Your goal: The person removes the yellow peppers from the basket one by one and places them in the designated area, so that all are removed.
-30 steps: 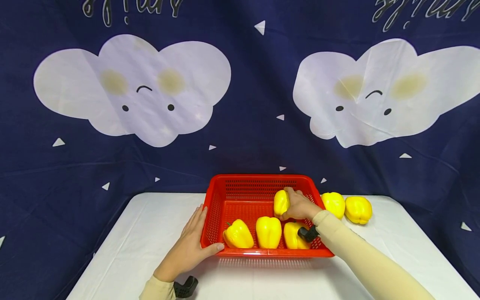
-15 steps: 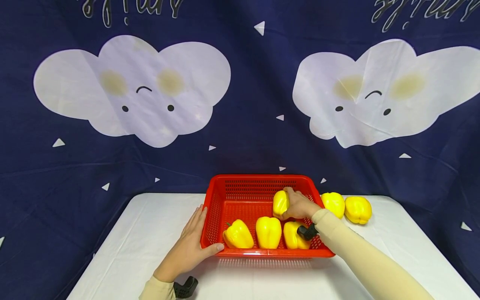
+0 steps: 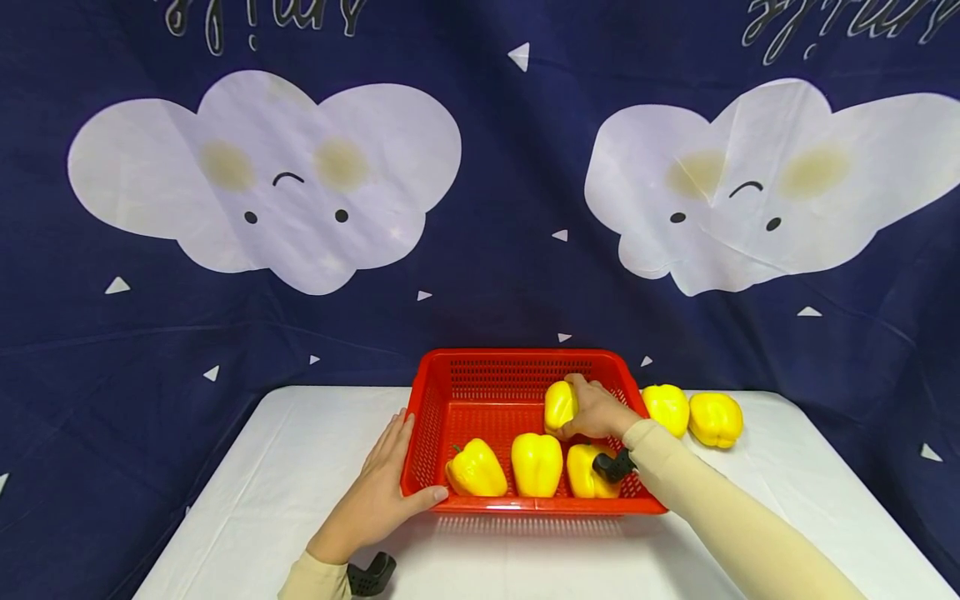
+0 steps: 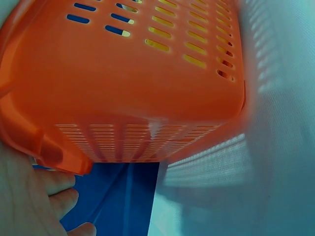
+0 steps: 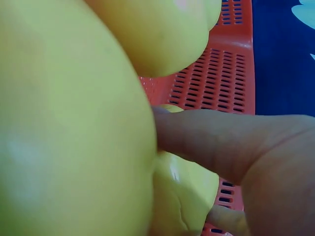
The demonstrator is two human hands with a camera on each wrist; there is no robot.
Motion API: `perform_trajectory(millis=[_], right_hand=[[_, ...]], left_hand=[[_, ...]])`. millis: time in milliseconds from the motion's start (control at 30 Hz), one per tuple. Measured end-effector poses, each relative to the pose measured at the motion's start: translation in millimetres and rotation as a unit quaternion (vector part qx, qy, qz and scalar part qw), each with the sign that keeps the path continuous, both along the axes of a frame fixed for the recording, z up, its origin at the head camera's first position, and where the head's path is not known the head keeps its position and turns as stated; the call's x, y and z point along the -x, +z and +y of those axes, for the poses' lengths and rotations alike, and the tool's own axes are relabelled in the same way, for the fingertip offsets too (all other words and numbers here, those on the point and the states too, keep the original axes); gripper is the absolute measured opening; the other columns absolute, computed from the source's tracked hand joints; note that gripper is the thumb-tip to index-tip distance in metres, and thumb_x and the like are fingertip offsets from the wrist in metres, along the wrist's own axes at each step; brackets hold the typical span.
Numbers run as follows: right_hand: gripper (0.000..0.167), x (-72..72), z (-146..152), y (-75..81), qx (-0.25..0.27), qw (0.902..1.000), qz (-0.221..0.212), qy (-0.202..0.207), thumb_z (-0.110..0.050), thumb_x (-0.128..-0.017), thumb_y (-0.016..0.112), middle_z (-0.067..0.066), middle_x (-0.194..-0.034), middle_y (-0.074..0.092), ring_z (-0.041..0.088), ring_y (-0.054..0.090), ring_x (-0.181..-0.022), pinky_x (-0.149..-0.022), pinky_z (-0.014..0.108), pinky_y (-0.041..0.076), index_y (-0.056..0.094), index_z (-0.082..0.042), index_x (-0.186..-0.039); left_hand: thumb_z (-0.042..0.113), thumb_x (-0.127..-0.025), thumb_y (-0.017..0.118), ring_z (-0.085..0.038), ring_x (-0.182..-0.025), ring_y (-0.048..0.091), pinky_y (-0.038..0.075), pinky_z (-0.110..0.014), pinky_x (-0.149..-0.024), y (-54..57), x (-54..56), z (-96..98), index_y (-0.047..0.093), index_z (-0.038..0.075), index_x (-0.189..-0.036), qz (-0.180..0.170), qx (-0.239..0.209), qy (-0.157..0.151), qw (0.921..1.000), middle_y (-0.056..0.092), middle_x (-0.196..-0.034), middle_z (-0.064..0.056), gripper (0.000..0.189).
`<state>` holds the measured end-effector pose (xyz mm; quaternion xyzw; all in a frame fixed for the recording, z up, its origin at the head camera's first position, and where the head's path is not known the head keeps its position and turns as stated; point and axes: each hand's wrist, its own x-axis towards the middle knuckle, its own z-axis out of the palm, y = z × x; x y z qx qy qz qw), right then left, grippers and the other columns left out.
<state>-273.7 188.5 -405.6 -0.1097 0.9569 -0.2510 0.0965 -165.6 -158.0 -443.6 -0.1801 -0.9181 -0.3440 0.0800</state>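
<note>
My right hand [image 3: 597, 411] reaches over the right side of a red plastic basket [image 3: 487, 506] and grips a yellow bell pepper [image 3: 559, 407] in its back right part. In the right wrist view, the thumb [image 5: 206, 140] lies across that pepper [image 5: 184, 196], partly hidden behind a nearer pepper [image 5: 69, 123]. Along the front wall inside sit three yellow bell peppers: a left one [image 3: 477, 469], a middle one [image 3: 537, 465] and a right one [image 3: 587, 472]. My left hand [image 3: 378, 487] rests against the basket's left side, fingers extended, thumb on the front corner.
Two more yellow bell peppers, one [image 3: 667, 408] beside the basket and another [image 3: 716, 420] farther right, lie on the white table [image 3: 292, 450]. A dark blue cloth [image 3: 510, 167] with clouds hangs behind the table's back edge.
The gripped bell pepper has shifted very slightly left within the basket, with my right hand still around it. The left hand and the other peppers stay in place.
</note>
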Motion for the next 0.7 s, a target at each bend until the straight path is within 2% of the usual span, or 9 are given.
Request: perform_trajectory(millis=[300, 700], right_hand=[[0.100, -3.6, 2, 4.4, 0.017, 0.9998, 0.010, -0.007, -0.021, -0.069, 0.090, 0.024, -0.127, 0.052, 0.037, 0.050, -0.113, -0.100, 0.054, 0.047, 0.033, 0.000, -0.148], [0.096, -10.1, 9, 14.7, 0.055, 0.9970, 0.054, -0.001, -0.021, -0.069, 0.090, 0.022, -0.126, 0.054, 0.036, 0.052, -0.111, -0.097, 0.055, 0.048, 0.038, -0.001, -0.147]], left_hand=[[0.056, -0.083, 0.073, -0.039, -0.152, 0.014, 0.021, -0.067, -0.114, -0.4, 0.5, 0.0, 0.021, 0.001, -0.159, -0.003, 0.004, 0.002, 1.0000, 0.014, -0.166, -0.019, 0.107], [0.058, -0.083, 0.073, -0.038, -0.152, 0.014, 0.021, -0.066, -0.115, 0.2, 0.0, -0.4, 0.020, 0.001, -0.160, -0.005, 0.002, 0.000, 1.0000, 0.014, -0.166, -0.019, 0.108]])
